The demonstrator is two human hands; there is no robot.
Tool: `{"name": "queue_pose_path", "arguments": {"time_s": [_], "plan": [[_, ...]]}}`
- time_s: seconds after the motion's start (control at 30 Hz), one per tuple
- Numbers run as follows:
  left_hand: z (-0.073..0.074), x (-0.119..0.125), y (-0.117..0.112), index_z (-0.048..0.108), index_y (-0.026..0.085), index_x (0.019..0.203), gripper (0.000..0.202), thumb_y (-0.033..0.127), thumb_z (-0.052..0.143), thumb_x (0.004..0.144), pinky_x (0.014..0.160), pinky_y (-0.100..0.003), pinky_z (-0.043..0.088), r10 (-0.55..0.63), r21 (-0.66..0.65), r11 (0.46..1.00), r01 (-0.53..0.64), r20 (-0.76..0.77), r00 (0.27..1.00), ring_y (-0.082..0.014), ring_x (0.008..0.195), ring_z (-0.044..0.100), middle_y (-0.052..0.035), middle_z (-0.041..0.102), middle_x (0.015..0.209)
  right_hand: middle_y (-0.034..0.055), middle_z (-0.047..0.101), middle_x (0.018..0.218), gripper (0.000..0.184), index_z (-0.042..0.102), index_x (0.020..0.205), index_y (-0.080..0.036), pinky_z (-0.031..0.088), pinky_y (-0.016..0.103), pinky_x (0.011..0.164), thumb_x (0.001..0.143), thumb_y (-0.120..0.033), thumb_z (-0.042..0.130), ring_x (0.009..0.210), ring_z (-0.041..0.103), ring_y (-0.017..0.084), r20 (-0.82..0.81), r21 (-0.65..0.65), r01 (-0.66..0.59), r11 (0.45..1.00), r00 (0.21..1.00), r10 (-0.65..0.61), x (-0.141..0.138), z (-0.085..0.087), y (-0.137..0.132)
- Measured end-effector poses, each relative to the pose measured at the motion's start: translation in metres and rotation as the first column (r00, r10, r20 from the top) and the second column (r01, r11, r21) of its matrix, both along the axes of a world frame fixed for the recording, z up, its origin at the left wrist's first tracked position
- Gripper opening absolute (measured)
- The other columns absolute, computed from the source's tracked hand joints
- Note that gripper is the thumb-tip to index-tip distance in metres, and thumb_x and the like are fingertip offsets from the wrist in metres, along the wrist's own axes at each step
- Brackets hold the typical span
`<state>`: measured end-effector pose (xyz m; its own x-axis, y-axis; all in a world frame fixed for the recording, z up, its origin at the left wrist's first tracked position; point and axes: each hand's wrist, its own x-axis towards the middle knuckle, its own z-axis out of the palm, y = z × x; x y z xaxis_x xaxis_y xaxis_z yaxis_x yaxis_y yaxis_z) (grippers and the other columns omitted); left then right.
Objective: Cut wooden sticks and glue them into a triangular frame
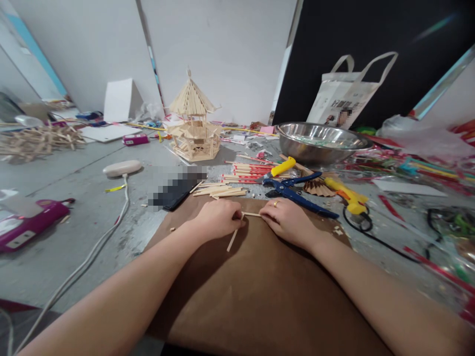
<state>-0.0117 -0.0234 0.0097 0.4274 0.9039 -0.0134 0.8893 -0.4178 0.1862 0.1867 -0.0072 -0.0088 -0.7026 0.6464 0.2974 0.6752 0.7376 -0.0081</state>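
Observation:
My left hand (219,217) is closed around a thin wooden stick (232,241), whose lower end slants down toward the brown sheet. With finger and thumb pinched, my right hand (287,221) grips a second wooden stick (253,214), which lies almost level between the hands. The two sticks meet by my left fingertips; whether they are joined, I cannot tell. Just beyond my hands lies a pile of bare sticks (218,190), with red-tipped sticks (243,173) behind it. Blue-handled cutters (297,195) rest past my right hand.
A brown sheet (237,301) lies under my hands. Farther back stand a wooden pagoda model (195,128) and a steel bowl (322,143). A yellow glue gun (351,197) with a black cord is at right. On the left are a white cable (96,247) and a purple power strip (37,225).

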Motion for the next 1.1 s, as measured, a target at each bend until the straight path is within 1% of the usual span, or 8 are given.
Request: {"name": "queue_pose_path", "arguments": {"time_s": [0.13, 0.23, 0.4, 0.63, 0.93, 1.1], "plan": [[-0.0012, -0.0014, 0.0009, 0.057, 0.025, 0.075, 0.023, 0.045, 0.046, 0.067, 0.055, -0.025, 0.039, 0.016, -0.002, 1.000, -0.016, 0.013, 1.000, -0.0163, 0.067, 0.055, 0.0016, 0.061, 0.074, 0.0063, 0.059, 0.077, 0.025, 0.061, 0.081, -0.017, 0.034, 0.028, 0.071, 0.081, -0.023, 0.037, 0.077, 0.050, 0.015, 0.007, 0.000, -0.004, 1.000, 1.000, 0.004, 0.0004, 0.0004, -0.0003], [-0.0017, -0.0016, 0.0010, 0.056, 0.025, 0.074, 0.023, 0.045, 0.046, 0.067, 0.054, -0.024, 0.039, 0.009, 0.001, 1.000, -0.009, 0.015, 1.000, -0.0156, 0.066, 0.055, 0.0023, 0.061, 0.074, 0.0064, 0.059, 0.076, 0.025, 0.061, 0.080, -0.017, 0.034, 0.028, 0.071, 0.081, -0.024, 0.037, 0.077, 0.050, 0.015, 0.011, 0.004, -0.001, 1.000, 1.000, 0.001, -0.0004, 0.0009, -0.0010], [-0.0010, -0.0004, 0.0010, 0.057, 0.024, 0.076, 0.026, 0.046, 0.046, 0.067, 0.056, -0.022, 0.039, 0.028, -0.029, 0.999, -0.027, 0.010, 1.000, -0.0148, 0.068, 0.055, 0.0011, 0.061, 0.075, 0.0062, 0.059, 0.075, 0.024, 0.061, 0.080, -0.017, 0.034, 0.027, 0.070, 0.080, -0.023, 0.039, 0.075, 0.050, 0.015, -0.007, 0.009, -0.005, 1.000, 1.000, 0.006, -0.0009, 0.0017, -0.0019], [-0.0016, -0.0001, 0.0016, 0.057, 0.025, 0.075, 0.026, 0.047, 0.046, 0.067, 0.056, -0.023, 0.039, 0.027, -0.032, 0.999, -0.027, 0.016, 1.000, -0.0151, 0.067, 0.055, 0.0012, 0.061, 0.074, 0.0058, 0.058, 0.074, 0.023, 0.061, 0.079, -0.017, 0.034, 0.027, 0.069, 0.080, -0.023, 0.039, 0.074, 0.049, 0.014, -0.002, 0.011, -0.003, 1.000, 1.000, 0.003, -0.0009, 0.0019, -0.0027], [-0.0035, -0.0017, 0.0016, 0.055, 0.026, 0.073, 0.024, 0.048, 0.046, 0.067, 0.049, -0.023, 0.036, 0.002, 0.016, 1.000, -0.002, 0.032, 0.999, -0.0150, 0.062, 0.054, 0.0036, 0.060, 0.071, 0.0063, 0.058, 0.075, 0.024, 0.062, 0.080, -0.017, 0.034, 0.027, 0.069, 0.080, -0.024, 0.038, 0.075, 0.049, 0.015, 0.000, 0.003, -0.003, 1.000, 1.000, 0.003, -0.0022, 0.0025, -0.0030], [-0.0032, -0.0021, 0.0013, 0.055, 0.026, 0.073, 0.024, 0.047, 0.046, 0.067, 0.051, -0.023, 0.037, 0.006, 0.013, 1.000, -0.006, 0.030, 1.000, -0.0154, 0.063, 0.054, 0.0028, 0.060, 0.071, 0.0060, 0.058, 0.075, 0.025, 0.061, 0.080, -0.017, 0.034, 0.027, 0.070, 0.080, -0.024, 0.038, 0.075, 0.050, 0.015, 0.007, -0.003, -0.001, 1.000, 1.000, 0.001, -0.0028, 0.0027, -0.0041]]}}
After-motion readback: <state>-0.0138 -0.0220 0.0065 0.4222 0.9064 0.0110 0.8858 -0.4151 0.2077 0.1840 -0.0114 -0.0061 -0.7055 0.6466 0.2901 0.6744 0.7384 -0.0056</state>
